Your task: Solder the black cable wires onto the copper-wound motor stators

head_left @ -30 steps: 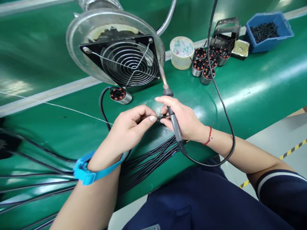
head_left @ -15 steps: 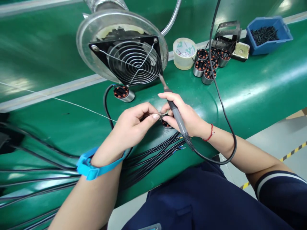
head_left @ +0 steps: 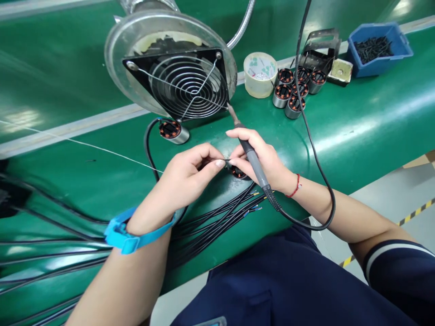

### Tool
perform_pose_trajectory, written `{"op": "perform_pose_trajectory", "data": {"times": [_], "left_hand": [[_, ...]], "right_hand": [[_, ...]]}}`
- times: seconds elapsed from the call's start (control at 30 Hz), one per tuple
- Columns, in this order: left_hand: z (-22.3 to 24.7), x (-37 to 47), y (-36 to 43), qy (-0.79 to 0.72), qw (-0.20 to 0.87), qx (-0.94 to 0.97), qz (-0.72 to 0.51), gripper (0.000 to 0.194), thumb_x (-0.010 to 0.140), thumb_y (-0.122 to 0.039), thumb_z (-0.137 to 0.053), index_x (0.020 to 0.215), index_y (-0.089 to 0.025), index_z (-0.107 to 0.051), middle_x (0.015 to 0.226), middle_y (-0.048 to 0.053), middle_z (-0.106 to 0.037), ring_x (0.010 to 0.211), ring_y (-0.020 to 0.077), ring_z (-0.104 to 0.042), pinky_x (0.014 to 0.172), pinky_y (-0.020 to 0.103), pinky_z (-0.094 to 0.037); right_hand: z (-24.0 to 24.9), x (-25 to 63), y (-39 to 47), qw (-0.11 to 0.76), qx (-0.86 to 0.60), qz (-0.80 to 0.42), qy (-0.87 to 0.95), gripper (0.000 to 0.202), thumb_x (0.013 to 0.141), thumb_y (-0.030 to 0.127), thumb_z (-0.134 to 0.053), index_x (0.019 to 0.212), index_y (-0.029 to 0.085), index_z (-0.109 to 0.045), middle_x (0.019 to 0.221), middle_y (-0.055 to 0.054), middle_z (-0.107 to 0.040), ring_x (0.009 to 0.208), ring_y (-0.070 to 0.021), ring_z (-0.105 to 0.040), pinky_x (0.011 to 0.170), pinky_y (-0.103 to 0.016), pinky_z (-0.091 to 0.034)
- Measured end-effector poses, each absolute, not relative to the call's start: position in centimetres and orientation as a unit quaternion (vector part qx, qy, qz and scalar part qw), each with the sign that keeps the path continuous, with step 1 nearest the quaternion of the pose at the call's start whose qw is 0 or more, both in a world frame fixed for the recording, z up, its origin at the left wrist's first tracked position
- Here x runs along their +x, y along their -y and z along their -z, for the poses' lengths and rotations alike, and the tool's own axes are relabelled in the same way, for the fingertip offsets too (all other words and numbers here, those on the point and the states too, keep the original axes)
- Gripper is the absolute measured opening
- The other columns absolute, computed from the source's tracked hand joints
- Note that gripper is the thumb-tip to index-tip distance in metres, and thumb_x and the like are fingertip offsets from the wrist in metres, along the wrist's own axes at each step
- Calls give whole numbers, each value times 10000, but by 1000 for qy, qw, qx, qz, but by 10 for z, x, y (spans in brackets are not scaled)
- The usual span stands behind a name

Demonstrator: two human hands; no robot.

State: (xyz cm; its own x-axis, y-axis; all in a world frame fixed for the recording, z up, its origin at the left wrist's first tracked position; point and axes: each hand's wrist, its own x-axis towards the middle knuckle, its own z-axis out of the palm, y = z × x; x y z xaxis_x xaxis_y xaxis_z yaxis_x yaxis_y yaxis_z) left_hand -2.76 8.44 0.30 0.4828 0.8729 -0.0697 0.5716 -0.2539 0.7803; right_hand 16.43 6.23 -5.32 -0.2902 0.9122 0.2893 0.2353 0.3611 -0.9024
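Note:
My left hand (head_left: 190, 174) is closed, thumb and forefinger pinching a thin dark piece (head_left: 227, 160) that looks like wire or sleeving. The thumb and a finger of my right hand (head_left: 261, 156) meet its other end. That same hand also holds a soldering iron (head_left: 257, 166), its tip pointing up and away toward the fan grille. Just below the fingertips sits a motor stator (head_left: 238, 172) with copper windings, partly covered by my right hand. Several black cables (head_left: 217, 222) with stripped coloured ends lie on the green bench in front of my hands.
A round fume-extractor fan (head_left: 193, 90) stands behind my hands, with a wired stator (head_left: 174, 131) beneath it. Farther right are a tape roll (head_left: 260, 83), several stators (head_left: 295, 107), an iron stand (head_left: 319, 52) and a blue bin (head_left: 377, 63) of black sleeves. The iron's cord (head_left: 314, 149) loops over my right forearm.
My right thumb has moved up to the thin piece, and its fingertips now meet the left ones more closely. The soldering iron has shifted slightly right and down with the hand.

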Motion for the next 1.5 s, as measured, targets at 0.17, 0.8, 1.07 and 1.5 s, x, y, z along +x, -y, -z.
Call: {"op": "perform_pose_trajectory", "data": {"times": [0.17,0.8,1.07,1.5], "left_hand": [[0,-26,-82,-450,249,838,-181,247,961,-303,-455,986,-199,-678,882,49,-665,821,198,-607,753,306,-453],[-10,-32,-87,-491,346,782,-168,279,884,-404,-482,749,-197,-613,657,-8,-601,625,147,-519,601,262,-394],[-11,-29,-85,-477,361,782,-176,244,891,-374,-483,756,-204,-593,664,-10,-576,622,148,-493,602,267,-386],[-12,-25,-79,-441,339,813,-173,222,917,-322,-476,748,-204,-559,654,-14,-561,603,143,-496,600,278,-378]], "right_hand": [[52,167,-68,471,-449,-345,676,464,914,225,-573,1347,224,-405,1014,7,-668,916,-140,-662,909,-326,-547],[52,166,-64,409,-413,-413,701,360,935,200,-580,1275,231,-465,936,22,-695,927,-156,-655,906,-341,-511],[46,169,-67,434,-361,-546,619,442,899,222,-602,1291,218,-397,820,71,-637,754,-102,-655,731,-244,-525],[34,172,-60,408,-383,-404,724,351,935,193,-583,1274,226,-498,931,34,-669,807,-116,-649,817,-268,-509]]}}
